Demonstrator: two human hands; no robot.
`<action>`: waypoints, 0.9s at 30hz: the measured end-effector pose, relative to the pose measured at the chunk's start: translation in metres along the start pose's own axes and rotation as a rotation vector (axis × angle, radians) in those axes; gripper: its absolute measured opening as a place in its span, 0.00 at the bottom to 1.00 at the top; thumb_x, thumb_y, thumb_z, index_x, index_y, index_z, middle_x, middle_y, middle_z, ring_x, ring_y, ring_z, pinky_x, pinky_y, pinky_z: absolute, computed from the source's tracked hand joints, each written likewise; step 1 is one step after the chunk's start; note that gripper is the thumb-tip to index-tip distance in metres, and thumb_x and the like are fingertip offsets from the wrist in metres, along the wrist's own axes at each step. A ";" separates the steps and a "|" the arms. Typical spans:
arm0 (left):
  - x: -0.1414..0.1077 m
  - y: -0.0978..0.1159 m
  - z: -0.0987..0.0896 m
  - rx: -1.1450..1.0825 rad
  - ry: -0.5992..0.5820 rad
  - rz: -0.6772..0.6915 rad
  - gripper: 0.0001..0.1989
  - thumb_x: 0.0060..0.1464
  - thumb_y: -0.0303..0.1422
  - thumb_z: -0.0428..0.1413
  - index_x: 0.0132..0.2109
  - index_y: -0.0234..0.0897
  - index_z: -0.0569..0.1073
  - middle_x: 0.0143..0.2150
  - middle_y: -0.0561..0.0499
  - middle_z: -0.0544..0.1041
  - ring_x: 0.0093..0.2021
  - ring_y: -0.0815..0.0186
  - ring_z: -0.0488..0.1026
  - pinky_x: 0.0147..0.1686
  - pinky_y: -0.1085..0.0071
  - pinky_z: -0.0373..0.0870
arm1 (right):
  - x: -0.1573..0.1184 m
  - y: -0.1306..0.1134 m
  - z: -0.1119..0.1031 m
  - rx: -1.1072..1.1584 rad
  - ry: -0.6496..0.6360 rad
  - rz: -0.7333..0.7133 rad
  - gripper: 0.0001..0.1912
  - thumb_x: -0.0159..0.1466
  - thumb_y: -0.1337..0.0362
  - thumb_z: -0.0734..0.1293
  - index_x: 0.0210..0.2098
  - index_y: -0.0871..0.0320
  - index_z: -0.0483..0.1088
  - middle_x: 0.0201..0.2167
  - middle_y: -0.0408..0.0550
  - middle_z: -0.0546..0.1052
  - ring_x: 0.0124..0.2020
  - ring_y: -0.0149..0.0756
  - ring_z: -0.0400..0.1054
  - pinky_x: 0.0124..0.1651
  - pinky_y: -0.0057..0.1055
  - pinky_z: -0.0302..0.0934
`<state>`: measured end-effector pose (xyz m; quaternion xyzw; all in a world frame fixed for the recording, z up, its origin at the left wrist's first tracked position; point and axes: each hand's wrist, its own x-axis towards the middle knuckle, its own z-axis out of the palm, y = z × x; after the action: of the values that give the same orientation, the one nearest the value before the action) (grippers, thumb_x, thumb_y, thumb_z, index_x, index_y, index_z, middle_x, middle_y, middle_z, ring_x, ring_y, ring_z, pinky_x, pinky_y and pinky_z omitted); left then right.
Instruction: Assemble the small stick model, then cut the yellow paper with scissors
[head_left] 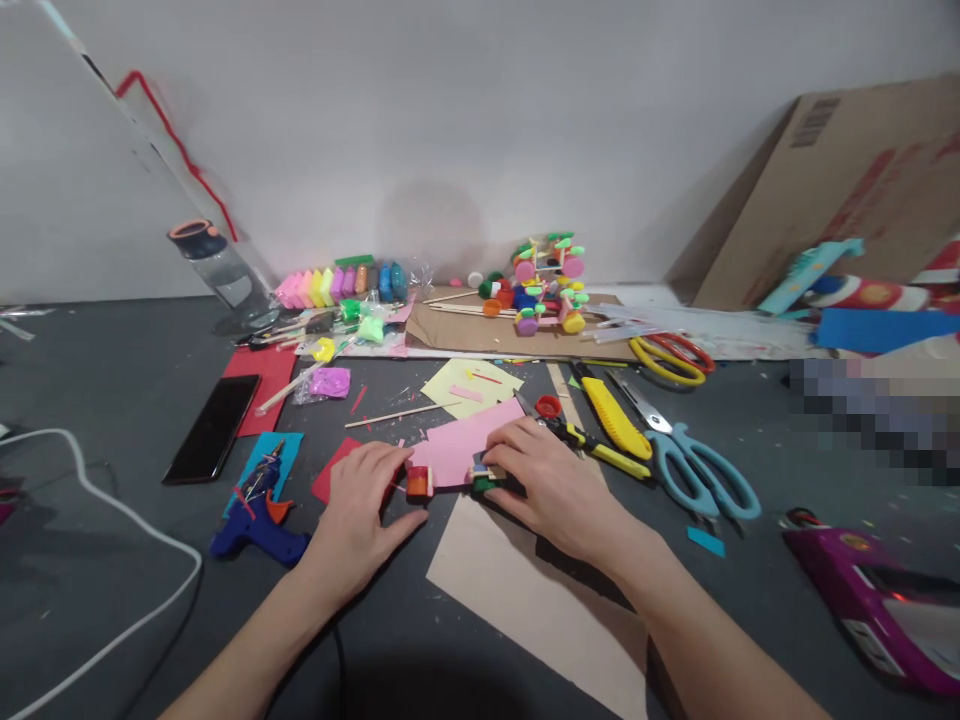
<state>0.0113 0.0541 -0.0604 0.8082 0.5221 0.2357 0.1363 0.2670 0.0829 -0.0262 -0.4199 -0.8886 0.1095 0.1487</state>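
My left hand (367, 505) is curved with thumb and fingers apart. Between their tips stands an orange and red bottle cap piece (417, 482); I cannot tell whether they touch it. Thumb and fingers of my right hand (551, 485) close on a small green and blue bottle cap piece (484, 478) with a short stick across it, partly hidden by the fingers. Both pieces are at the near edge of a pink paper sheet (454, 440). Beige card (517, 585) lies below my right hand, and red paper (330, 478) shows behind my left fingers.
A blue glue gun (259, 520) and a phone (212, 428) lie left. Pliers (607, 450), a yellow cutter (615, 415) and blue-handled scissors (686, 470) lie right. Behind stand colourful cap models (551, 285), clay packs (337, 285) and a water bottle (229, 275).
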 end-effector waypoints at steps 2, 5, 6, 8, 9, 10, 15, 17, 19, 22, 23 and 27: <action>-0.001 -0.001 0.001 0.007 0.002 0.008 0.18 0.58 0.34 0.59 0.54 0.39 0.68 0.53 0.44 0.74 0.57 0.53 0.66 0.56 0.55 0.59 | 0.000 -0.002 -0.001 -0.004 0.021 -0.011 0.06 0.63 0.66 0.70 0.39 0.61 0.73 0.41 0.53 0.73 0.47 0.45 0.65 0.50 0.41 0.62; -0.002 -0.002 -0.001 0.014 0.033 0.010 0.12 0.60 0.30 0.56 0.51 0.38 0.69 0.50 0.44 0.76 0.56 0.53 0.66 0.56 0.54 0.57 | -0.001 -0.004 -0.003 -0.005 0.042 -0.022 0.07 0.64 0.66 0.69 0.41 0.61 0.72 0.41 0.52 0.73 0.48 0.44 0.64 0.50 0.41 0.61; -0.002 -0.002 -0.001 0.014 0.041 0.010 0.11 0.60 0.30 0.56 0.50 0.38 0.69 0.50 0.44 0.76 0.56 0.53 0.66 0.56 0.54 0.57 | -0.001 -0.004 -0.002 -0.005 0.041 -0.023 0.07 0.64 0.66 0.69 0.42 0.61 0.72 0.42 0.52 0.73 0.48 0.44 0.64 0.50 0.41 0.61; -0.003 -0.001 -0.002 0.006 0.040 0.014 0.11 0.60 0.30 0.57 0.50 0.38 0.70 0.49 0.45 0.76 0.55 0.53 0.66 0.56 0.54 0.57 | -0.001 -0.004 -0.001 -0.006 0.018 -0.020 0.06 0.63 0.66 0.70 0.40 0.61 0.72 0.40 0.52 0.73 0.46 0.44 0.64 0.49 0.40 0.61; -0.003 0.000 -0.002 -0.003 0.029 0.019 0.11 0.59 0.31 0.58 0.50 0.38 0.71 0.49 0.45 0.76 0.54 0.54 0.67 0.55 0.55 0.58 | -0.001 -0.004 -0.001 -0.005 -0.001 -0.020 0.05 0.63 0.66 0.70 0.38 0.61 0.71 0.39 0.52 0.73 0.45 0.44 0.64 0.47 0.40 0.62; -0.003 0.001 -0.001 -0.014 0.015 0.023 0.12 0.59 0.32 0.58 0.49 0.39 0.71 0.48 0.46 0.76 0.54 0.54 0.67 0.54 0.56 0.59 | -0.001 -0.004 0.000 -0.004 -0.022 -0.019 0.04 0.63 0.67 0.70 0.37 0.60 0.71 0.38 0.51 0.73 0.44 0.44 0.65 0.46 0.39 0.62; -0.005 0.002 0.001 -0.073 -0.018 -0.003 0.12 0.57 0.32 0.60 0.49 0.40 0.74 0.48 0.47 0.76 0.53 0.54 0.68 0.53 0.55 0.61 | -0.004 -0.006 -0.002 0.020 -0.073 -0.012 0.10 0.59 0.65 0.74 0.38 0.59 0.72 0.38 0.49 0.74 0.42 0.43 0.66 0.44 0.37 0.62; -0.005 0.002 0.000 -0.102 -0.013 -0.029 0.17 0.54 0.32 0.62 0.51 0.40 0.73 0.49 0.46 0.76 0.54 0.53 0.68 0.54 0.53 0.61 | -0.004 -0.006 -0.005 0.032 -0.038 0.018 0.13 0.61 0.61 0.73 0.42 0.59 0.71 0.39 0.49 0.75 0.43 0.43 0.67 0.45 0.37 0.62; -0.005 0.002 -0.002 -0.140 -0.001 -0.052 0.22 0.51 0.35 0.65 0.53 0.41 0.72 0.52 0.45 0.75 0.54 0.53 0.68 0.55 0.53 0.61 | -0.005 -0.006 -0.008 0.040 0.033 0.067 0.09 0.66 0.60 0.68 0.42 0.59 0.71 0.40 0.50 0.75 0.43 0.42 0.67 0.45 0.36 0.61; -0.004 0.003 -0.006 -0.215 0.054 -0.086 0.17 0.57 0.37 0.60 0.53 0.41 0.71 0.53 0.45 0.74 0.55 0.57 0.68 0.56 0.57 0.63 | -0.005 -0.004 -0.011 0.040 0.145 0.142 0.10 0.71 0.66 0.59 0.37 0.60 0.70 0.37 0.50 0.75 0.40 0.39 0.68 0.43 0.35 0.61; -0.004 0.003 -0.007 -0.239 0.083 -0.099 0.13 0.61 0.37 0.56 0.51 0.41 0.72 0.52 0.46 0.74 0.55 0.59 0.69 0.56 0.59 0.64 | -0.005 -0.003 -0.011 0.039 0.166 0.158 0.12 0.72 0.66 0.57 0.36 0.60 0.69 0.36 0.50 0.74 0.39 0.39 0.68 0.42 0.35 0.60; -0.002 0.004 -0.012 -0.295 0.169 -0.132 0.12 0.67 0.35 0.46 0.41 0.39 0.72 0.45 0.47 0.76 0.49 0.63 0.71 0.53 0.63 0.67 | -0.004 -0.003 -0.010 0.049 0.105 0.130 0.09 0.69 0.60 0.64 0.39 0.60 0.71 0.39 0.51 0.75 0.42 0.41 0.68 0.44 0.35 0.61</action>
<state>0.0074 0.0504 -0.0489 0.7207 0.5434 0.3675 0.2240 0.2709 0.0787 -0.0165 -0.4781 -0.8475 0.1186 0.1978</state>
